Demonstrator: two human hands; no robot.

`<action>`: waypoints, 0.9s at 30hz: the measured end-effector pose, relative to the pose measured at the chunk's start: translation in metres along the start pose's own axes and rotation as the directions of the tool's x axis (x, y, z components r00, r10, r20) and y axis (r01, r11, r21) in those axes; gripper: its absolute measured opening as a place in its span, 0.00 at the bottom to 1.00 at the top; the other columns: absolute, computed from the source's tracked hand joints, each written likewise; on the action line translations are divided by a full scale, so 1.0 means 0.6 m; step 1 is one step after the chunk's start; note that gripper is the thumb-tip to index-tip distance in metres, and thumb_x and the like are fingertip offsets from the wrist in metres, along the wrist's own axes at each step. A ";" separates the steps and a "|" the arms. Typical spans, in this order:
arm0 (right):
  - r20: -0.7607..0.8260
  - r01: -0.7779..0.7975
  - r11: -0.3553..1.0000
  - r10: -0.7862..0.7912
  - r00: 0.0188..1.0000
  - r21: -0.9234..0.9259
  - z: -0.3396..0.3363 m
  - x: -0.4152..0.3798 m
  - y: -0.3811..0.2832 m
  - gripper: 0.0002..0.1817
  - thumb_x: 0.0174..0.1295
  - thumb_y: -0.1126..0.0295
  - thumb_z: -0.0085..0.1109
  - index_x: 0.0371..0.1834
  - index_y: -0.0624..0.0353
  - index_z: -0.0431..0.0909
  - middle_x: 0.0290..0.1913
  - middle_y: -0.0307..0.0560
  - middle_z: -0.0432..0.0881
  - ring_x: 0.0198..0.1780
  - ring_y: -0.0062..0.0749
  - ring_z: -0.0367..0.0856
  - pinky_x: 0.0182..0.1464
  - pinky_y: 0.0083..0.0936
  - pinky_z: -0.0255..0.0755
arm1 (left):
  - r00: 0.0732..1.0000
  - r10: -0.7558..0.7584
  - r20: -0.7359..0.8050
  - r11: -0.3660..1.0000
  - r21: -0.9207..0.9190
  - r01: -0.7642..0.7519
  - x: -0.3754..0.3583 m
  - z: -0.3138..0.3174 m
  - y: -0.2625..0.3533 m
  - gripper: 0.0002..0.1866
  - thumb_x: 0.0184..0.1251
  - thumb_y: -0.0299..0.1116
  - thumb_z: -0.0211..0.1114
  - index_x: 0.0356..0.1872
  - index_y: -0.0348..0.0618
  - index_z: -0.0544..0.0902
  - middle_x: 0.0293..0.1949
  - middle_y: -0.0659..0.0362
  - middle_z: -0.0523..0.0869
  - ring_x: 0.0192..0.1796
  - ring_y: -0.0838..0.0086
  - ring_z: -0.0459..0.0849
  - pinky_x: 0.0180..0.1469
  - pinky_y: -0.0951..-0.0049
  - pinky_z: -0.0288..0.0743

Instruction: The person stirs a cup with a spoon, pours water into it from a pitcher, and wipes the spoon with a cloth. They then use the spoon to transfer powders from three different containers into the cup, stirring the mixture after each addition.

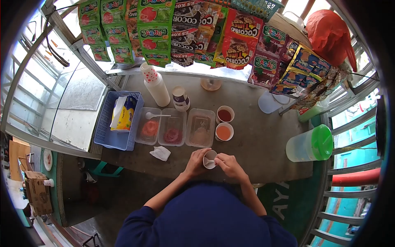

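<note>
A white paper cup (210, 159) stands near the table's front edge, its mouth facing up at me. My left hand (196, 163) is closed around its left side. On the other side, my right hand (231, 167) pinches a pale spoon (211, 161) whose end dips into the cup; my fingers hide most of its handle. Just beyond are a cup of orange drink (223, 131) and a cup of dark red drink (225, 114). Three clear tubs hold orange powder (149, 128), pinkish-red powder (173, 135) and pale powder (200, 135).
Left stand a blue basket (98, 138) with a tissue pack (124, 113), and a crumpled tissue (160, 153). Behind are stacked cups (157, 88) and a can (180, 99). A green-lidded container (309, 143) lies to the right. Drink sachets (154, 31) hang overhead.
</note>
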State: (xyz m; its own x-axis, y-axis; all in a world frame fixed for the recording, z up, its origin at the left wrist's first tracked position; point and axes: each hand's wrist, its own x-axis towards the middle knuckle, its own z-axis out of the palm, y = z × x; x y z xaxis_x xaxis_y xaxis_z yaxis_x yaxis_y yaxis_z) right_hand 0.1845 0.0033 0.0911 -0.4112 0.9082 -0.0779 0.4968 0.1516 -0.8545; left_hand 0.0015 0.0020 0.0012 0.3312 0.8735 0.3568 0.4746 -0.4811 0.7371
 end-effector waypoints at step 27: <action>0.104 -0.051 0.998 0.046 0.994 0.045 -0.008 -0.002 -0.005 0.12 0.67 0.64 0.44 0.35 0.59 0.76 0.34 0.49 0.75 0.40 0.43 0.75 0.47 0.37 0.61 | 0.999 -0.017 -0.028 1.000 -0.004 0.017 0.002 -0.002 0.004 0.39 0.42 0.36 0.76 0.59 0.45 0.68 0.52 0.53 0.78 0.55 0.58 0.77 0.56 0.61 0.68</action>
State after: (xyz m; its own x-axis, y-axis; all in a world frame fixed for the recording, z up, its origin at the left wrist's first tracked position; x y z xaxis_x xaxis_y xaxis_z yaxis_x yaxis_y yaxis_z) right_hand 0.1870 0.0036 0.0965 -0.4648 0.8690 -0.1699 0.4823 0.0875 -0.8716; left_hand 0.0023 0.0019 0.0041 0.3007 0.8832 0.3601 0.4764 -0.4661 0.7455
